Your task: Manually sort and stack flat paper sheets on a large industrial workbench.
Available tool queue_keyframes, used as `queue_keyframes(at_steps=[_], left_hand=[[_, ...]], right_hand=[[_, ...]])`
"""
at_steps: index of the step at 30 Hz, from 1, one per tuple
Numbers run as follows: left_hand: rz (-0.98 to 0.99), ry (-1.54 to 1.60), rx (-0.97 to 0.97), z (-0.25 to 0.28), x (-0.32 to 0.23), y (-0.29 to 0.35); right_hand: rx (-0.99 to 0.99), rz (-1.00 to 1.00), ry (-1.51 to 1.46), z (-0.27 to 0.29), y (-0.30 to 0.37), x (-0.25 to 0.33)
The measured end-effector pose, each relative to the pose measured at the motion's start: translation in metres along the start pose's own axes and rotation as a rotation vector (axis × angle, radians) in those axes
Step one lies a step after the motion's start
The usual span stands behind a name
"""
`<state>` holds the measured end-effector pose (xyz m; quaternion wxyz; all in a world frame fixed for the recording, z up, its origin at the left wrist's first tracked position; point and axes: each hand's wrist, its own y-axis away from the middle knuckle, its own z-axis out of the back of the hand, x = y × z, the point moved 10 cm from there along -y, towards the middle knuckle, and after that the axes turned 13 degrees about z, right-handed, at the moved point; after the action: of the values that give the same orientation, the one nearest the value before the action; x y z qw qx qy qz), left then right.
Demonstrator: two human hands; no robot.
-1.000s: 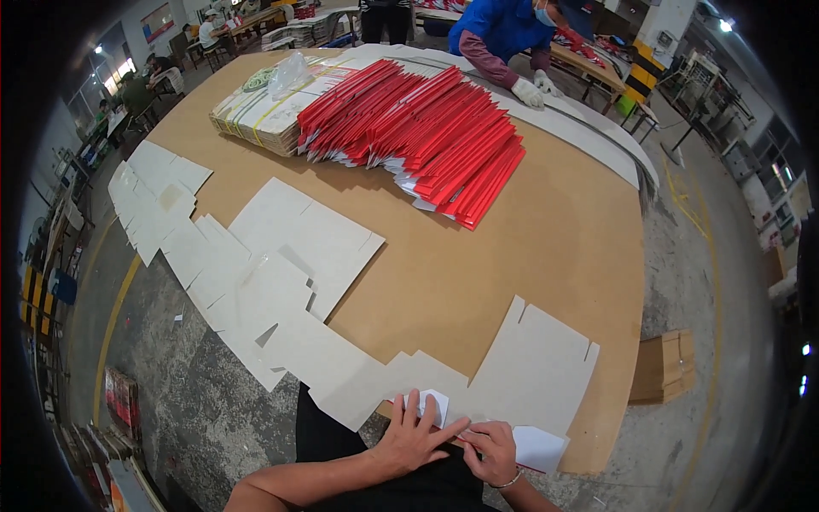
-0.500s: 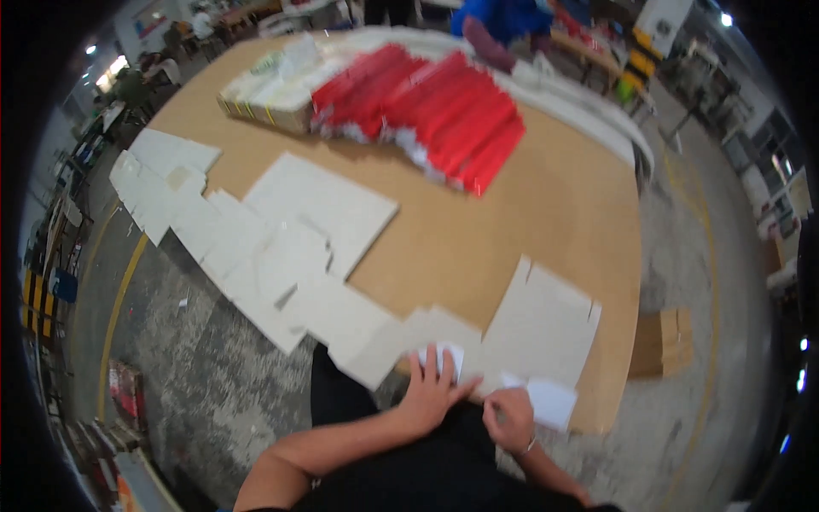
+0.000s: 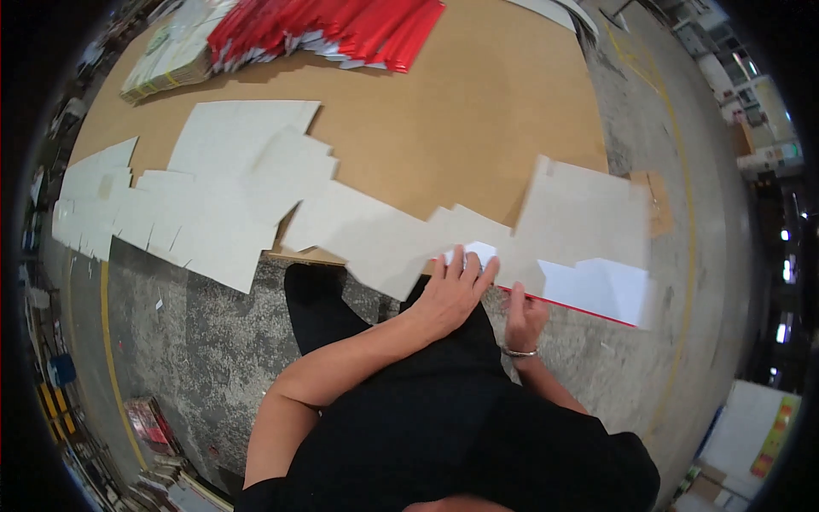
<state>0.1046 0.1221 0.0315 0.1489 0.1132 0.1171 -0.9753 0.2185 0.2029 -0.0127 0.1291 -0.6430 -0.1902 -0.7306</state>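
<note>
A white sheet [image 3: 597, 286] with a thin red edge is laid on grey cardboard [image 3: 461, 224] at the near side of the counter [image 3: 478, 111]. Its long axis, marked by the red edge, is run crosswise in front of the body and slanted, the right end pointed toward the lower right. A smaller white patch is seen under the left hand [image 3: 452, 299]; whether it is part of the same sheet cannot be told. The left fingers are held nearly straight, slightly spread, and pressed down over that patch, with nothing gripped. The right hand [image 3: 526, 322] is placed at the red edge, its fingers curled; whether the edge is pinched cannot be told. Part of the red edge is hidden by the hands. Beyond the sheet, a broad panel of the cardboard is spread. To the left, more grey pieces [image 3: 230, 183] are overlapped along the counter. Farther back, red folded pieces [image 3: 341, 30] are fanned beside a strapped bundle [image 3: 171, 72].
</note>
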Motion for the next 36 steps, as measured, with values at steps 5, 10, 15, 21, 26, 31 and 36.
queue_keyframes(at_steps=[5, 10, 15, 21, 26, 31, 36], left_hand=[[-0.146, 0.078, -0.023, -0.008, 0.005, 0.000], [0.002, 0.220, 0.617, 0.033, 0.022, 0.026], [0.582, -0.412, 0.397, 0.059, 0.153, 0.059], [0.306, -0.269, 0.167, 0.056, 0.165, 0.056], [0.261, -0.170, 0.431, 0.034, 0.166, 0.039], [0.282, 0.012, 0.846, 0.017, 0.176, -0.018], [0.414, 0.065, 0.742, 0.003, 0.213, -0.072]], right_hand=[[0.121, 1.110, 0.707, -0.054, -0.007, 0.121], [0.757, 0.897, 1.381, -0.107, -0.019, 0.076], [0.850, 1.193, 0.972, -0.150, -0.035, 0.077], [0.874, 1.150, 1.173, -0.152, -0.026, 0.056], [0.816, 1.098, 1.128, -0.131, -0.034, 0.070], [0.621, 1.309, 0.527, -0.059, -0.053, 0.109], [0.956, 1.185, 1.148, -0.109, -0.053, 0.056]])
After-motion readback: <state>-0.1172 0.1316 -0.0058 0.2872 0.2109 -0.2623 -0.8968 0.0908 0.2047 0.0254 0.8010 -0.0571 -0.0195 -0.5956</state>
